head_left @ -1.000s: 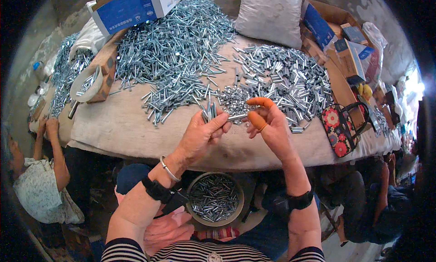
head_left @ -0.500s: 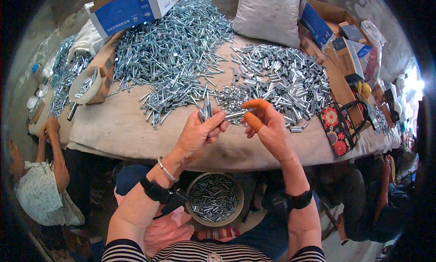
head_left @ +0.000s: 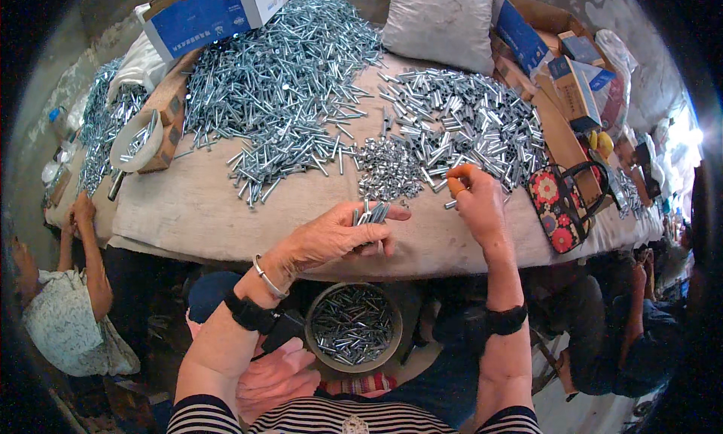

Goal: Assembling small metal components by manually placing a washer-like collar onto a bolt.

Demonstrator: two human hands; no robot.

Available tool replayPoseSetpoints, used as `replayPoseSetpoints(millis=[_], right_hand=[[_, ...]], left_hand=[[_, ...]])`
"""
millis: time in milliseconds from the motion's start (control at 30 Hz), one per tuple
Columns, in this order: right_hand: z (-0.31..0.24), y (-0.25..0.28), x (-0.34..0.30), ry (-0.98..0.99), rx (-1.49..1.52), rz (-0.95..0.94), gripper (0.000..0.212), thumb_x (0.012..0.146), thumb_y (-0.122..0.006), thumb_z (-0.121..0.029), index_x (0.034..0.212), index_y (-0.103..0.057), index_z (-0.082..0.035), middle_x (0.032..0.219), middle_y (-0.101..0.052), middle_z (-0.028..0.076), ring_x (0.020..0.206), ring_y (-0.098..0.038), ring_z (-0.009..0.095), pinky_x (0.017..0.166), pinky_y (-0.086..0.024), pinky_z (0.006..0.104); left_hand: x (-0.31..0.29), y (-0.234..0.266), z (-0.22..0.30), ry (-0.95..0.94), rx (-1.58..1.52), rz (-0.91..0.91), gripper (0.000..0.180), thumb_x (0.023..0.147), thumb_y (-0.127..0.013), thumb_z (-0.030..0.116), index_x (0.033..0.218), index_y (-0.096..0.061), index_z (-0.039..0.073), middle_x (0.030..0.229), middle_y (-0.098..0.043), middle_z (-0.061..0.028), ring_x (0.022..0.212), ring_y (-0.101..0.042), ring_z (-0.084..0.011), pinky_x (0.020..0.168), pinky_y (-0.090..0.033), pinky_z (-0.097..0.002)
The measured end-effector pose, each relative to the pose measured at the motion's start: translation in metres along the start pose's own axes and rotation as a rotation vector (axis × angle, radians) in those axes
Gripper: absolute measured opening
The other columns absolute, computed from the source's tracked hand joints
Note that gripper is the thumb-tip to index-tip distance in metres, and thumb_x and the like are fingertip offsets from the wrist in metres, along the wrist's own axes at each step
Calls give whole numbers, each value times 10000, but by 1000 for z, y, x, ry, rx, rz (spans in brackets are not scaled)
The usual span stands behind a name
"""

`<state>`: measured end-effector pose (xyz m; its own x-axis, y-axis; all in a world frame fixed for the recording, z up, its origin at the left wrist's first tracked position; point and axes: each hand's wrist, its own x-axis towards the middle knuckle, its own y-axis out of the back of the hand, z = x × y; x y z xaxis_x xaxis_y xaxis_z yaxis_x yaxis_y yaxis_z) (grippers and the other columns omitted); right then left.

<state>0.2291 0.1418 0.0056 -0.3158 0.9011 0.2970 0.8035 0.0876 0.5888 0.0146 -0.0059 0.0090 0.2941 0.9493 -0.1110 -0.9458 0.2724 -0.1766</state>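
Observation:
My left hand (head_left: 339, 234) is over the front of the cloth-covered table, its fingers curled round several long bolts (head_left: 370, 213) while the index finger points out to the right. Orange finger covers are on my right hand (head_left: 482, 208), whose thumb and fingertips are pinched together at the front edge of a pile of short metal tubes (head_left: 482, 125). What sits in that pinch is hidden. Between the hands and the tubes lies a small heap of nut-like metal pieces (head_left: 388, 167). A large pile of long bolts (head_left: 279, 80) spreads behind my left hand.
A basin (head_left: 310, 336) of dark metal pieces stands below the table edge. A flowered handbag (head_left: 556, 212) lies at the right. At the back are a white sack (head_left: 438, 27) and blue cartons (head_left: 199, 20). Another person's hands (head_left: 81, 212) are at the far left.
My right hand has moved away to the right, from my left hand to the tube pile, and its fingers have closed. My left hand has lowered slightly and stretched out its index finger.

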Motion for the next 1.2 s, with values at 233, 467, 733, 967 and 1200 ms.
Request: replayPoseSetpoints(millis=[233, 467, 733, 967, 1200], right_hand=[[23, -23, 3, 293, -598, -13, 160, 806, -590, -66, 937, -663, -124, 822, -667, 144, 758, -653, 341, 693, -510, 444], [10, -26, 3, 329, -574, 69, 122, 834, -629, -102, 955, -634, -100, 833, -658, 118, 744, -647, 269, 654, -512, 383], [-22, -19, -2, -278, 826, -390, 269, 934, -551, -149, 1132, -512, 29, 849, -652, 126, 671, -638, 159, 557, -549, 272], [-22, -23, -9, -236, 975, -506, 281, 929, -542, -120, 1161, -495, 32, 904, -649, 154, 735, -649, 175, 643, -567, 301], [-22, -31, -13, -76, 663, -482, 227, 913, -537, -41, 1125, -599, 9, 869, -646, 84, 743, -621, 132, 652, -553, 282]], left_hand=[[2, 1, -5, 19, -109, 114, 298, 934, -585, 190, 1174, -557, 17, 821, -637, -9, 528, -421, -8, 465, -332, -152], [4, 14, -13, 16, -208, 169, 295, 925, -618, 198, 1160, -572, 24, 752, -633, -9, 496, -415, 13, 425, -307, -136], [3, 8, -5, -96, -153, 242, 166, 925, -617, 198, 997, -523, 82, 741, -636, -28, 491, -434, -5, 401, -306, -149], [2, 6, -3, -93, -332, 219, 155, 931, -589, 163, 1027, -500, 79, 834, -655, -116, 509, -417, -20, 414, -304, -163], [3, 11, -8, -157, -318, 260, 158, 932, -579, 156, 1046, -507, 72, 847, -659, -134, 511, -411, -19, 429, -303, -172]])
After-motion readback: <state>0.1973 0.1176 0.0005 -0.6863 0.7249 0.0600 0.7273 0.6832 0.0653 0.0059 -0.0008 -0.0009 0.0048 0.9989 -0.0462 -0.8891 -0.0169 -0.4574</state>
